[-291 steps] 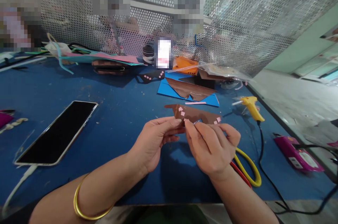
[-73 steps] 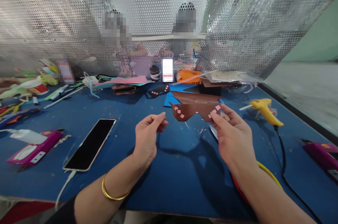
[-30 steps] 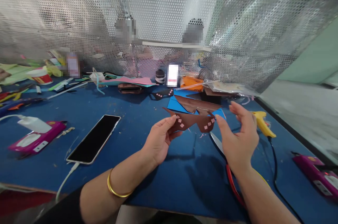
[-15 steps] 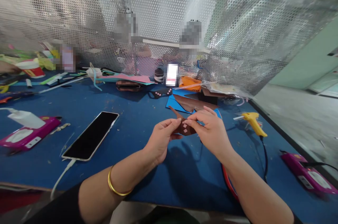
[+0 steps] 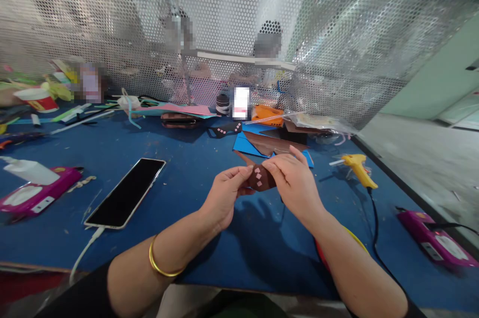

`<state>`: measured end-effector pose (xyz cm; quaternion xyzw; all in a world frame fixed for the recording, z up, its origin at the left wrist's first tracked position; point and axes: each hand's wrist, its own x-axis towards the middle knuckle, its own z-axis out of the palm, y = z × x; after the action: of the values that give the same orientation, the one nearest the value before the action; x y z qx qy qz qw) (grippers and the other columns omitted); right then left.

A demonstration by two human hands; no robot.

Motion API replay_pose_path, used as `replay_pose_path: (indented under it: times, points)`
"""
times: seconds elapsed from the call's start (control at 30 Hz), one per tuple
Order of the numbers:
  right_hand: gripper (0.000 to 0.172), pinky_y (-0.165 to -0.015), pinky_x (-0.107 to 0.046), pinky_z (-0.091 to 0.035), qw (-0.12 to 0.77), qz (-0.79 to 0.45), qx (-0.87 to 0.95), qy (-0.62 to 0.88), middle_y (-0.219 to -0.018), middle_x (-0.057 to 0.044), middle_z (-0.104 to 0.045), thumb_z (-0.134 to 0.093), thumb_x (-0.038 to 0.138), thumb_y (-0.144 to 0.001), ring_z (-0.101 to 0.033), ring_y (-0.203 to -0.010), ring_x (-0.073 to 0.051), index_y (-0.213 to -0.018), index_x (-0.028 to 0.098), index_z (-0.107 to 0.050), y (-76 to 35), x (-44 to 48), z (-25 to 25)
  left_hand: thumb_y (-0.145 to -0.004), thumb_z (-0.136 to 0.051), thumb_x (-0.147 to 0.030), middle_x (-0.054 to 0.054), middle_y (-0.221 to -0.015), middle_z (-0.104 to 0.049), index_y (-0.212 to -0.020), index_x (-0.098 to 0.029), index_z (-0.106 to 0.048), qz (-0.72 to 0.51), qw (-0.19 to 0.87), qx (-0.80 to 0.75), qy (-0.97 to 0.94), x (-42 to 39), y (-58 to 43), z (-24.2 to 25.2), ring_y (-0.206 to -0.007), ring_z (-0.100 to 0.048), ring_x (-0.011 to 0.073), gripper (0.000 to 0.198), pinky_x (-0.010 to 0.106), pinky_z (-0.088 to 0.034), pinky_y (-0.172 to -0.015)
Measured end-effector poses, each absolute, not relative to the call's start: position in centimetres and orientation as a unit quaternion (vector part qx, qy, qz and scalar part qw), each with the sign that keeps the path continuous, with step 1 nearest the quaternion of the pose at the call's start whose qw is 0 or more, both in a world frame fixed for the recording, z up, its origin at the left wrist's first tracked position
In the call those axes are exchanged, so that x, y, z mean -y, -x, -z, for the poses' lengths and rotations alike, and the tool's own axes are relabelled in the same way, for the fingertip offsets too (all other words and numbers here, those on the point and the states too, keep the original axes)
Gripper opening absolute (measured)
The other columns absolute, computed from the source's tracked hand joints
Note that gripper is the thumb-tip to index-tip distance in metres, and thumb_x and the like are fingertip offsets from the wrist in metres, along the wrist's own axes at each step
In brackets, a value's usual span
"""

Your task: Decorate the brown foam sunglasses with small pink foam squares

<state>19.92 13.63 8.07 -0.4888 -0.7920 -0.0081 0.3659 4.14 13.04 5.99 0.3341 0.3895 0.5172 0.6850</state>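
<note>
Both hands hold a small brown cut-out piece (image 5: pixel 266 183) above the table. Three pink diamond shapes show on its face, and a thin pointed strip sticks out at its upper left. My left hand (image 5: pixel 224 193) pinches the left edge between thumb and fingers. Closed over the right side is my right hand (image 5: pixel 294 183), its fingers hiding that part of the piece. Beyond the hands, a dark cut-out (image 5: pixel 225 130) with similar pink diamonds lies on the table. Just past my fingers are blue sheets (image 5: pixel 245 144) and brown sheet scraps (image 5: pixel 279 145).
A phone (image 5: pixel 125 193) on a white cable lies left, near a magenta power strip (image 5: pixel 41 190). At right are a yellow glue gun (image 5: pixel 357 165) and another magenta strip (image 5: pixel 436 238). A perforated metal screen (image 5: pixel 239 13) stands behind; an orange item (image 5: pixel 267 116) sits before it.
My right fingers have shifted off the pink diamonds toward the piece's right side, so three diamonds now show clearly. The camera view has moved slightly.
</note>
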Motion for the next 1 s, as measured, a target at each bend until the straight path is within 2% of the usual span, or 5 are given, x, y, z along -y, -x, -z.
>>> replay_pose_path:
  times: [0.17,0.47,0.7,0.83,1.0]
  points:
    - [0.011,-0.113,-0.052,-0.027,0.365,-0.038,0.798,0.478,-0.088,0.003,-0.075,-0.064,0.024,-0.089,-0.069,-0.091,-0.018,-0.079,0.025,-0.068,-20.67,-13.55,-8.64,-0.063,-0.083,-0.042,0.003,-0.07,-0.071,-0.068,-0.014,-0.073,-0.521,0.678,-0.394,-0.337,-13.14,-4.23,-5.94,-0.065,-0.063,0.012,0.03,0.02,-0.048,-0.057]
    - [0.018,-0.114,-0.049,-0.027,0.358,0.053,0.832,0.42,-0.086,-0.002,-0.074,-0.052,0.012,-0.091,-0.069,-0.086,-0.017,-0.081,0.02,-0.064,-20.26,-13.64,-8.17,-0.062,-0.083,-0.044,0.005,-0.072,-0.072,-0.075,-0.013,-0.075,-0.515,0.682,-0.399,-0.332,-13.29,-4.26,-5.94,-0.066,-0.063,0.0127,0.034,0.022,-0.048,-0.06]
    - [0.02,-0.112,-0.046,-0.029,0.422,0.068,0.763,0.486,-0.08,0.002,-0.071,-0.049,0.021,-0.096,-0.066,-0.08,-0.015,-0.082,0.021,-0.062,-21.08,-13.56,-8.65,-0.066,-0.08,-0.042,0.005,-0.074,-0.072,-0.076,-0.014,-0.076,-0.515,0.679,-0.407,-0.329,-13.2,-4.14,-5.96,-0.068,-0.063,0.0131,0.03,0.022,-0.047,-0.061]
    - [0.011,-0.112,-0.05,-0.026,0.377,0.068,0.797,0.467,-0.087,0.001,-0.073,-0.06,0.029,-0.092,-0.067,-0.089,-0.019,-0.087,0.024,-0.069,-20.91,-13.36,-8.72,-0.066,-0.081,-0.042,0.005,-0.073,-0.073,-0.074,-0.015,-0.075,-0.517,0.679,-0.403,-0.33,-13.12,-4.15,-6.0,-0.069,-0.064,0.0138,0.03,0.022,-0.047,-0.061]
    - [0.016,-0.115,-0.051,-0.025,0.36,0.079,0.817,0.443,-0.085,0.0,-0.074,-0.056,0.021,-0.092,-0.068,-0.092,-0.018,-0.083,0.023,-0.07,-20.22,-13.38,-8.23,-0.065,-0.081,-0.043,0.006,-0.073,-0.072,-0.075,-0.014,-0.075,-0.517,0.677,-0.403,-0.334,-13.14,-4.18,-5.84,-0.069,-0.064,0.0153,0.031,0.025,-0.048,-0.063]
